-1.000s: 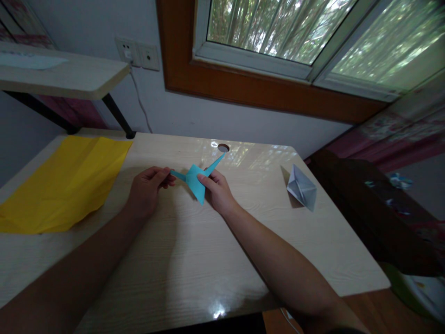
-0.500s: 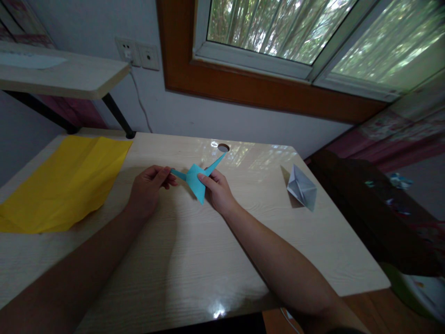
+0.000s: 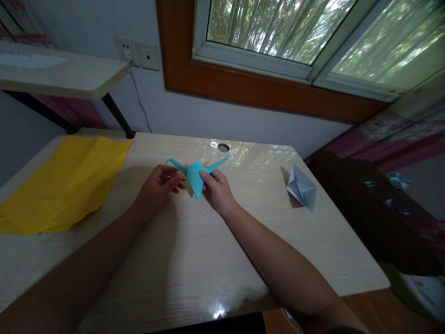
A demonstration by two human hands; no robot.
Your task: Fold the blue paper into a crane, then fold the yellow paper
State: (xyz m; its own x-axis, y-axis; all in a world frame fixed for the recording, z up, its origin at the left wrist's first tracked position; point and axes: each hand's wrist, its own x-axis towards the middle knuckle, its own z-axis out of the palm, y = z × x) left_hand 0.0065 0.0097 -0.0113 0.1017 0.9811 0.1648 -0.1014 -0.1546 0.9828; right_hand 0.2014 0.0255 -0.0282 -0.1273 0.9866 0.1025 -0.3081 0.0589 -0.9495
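A light-blue origami crane [image 3: 196, 175] is held above the desk. Its bent head end points left, its straight tail points up to the right, and one wing hangs down toward me. My right hand [image 3: 216, 185] pinches the body from the right, thumb on top. Just below the crane's neck, my left hand [image 3: 162, 184] has its fingers loosely apart with nothing between them. Whether a left fingertip touches the neck I cannot tell.
A folded grey paper piece [image 3: 301, 188] stands on the right of the desk [image 3: 215, 260]. Yellow paper [image 3: 66, 183] lies at the left, below a raised shelf [image 3: 69, 83]. A round cable hole [image 3: 223, 147] sits at the far edge, under the window.
My left hand has let go of the crane's head end and moved slightly right and below the neck. The head tip now shows, bent down. The crane has turned a little in my right hand.
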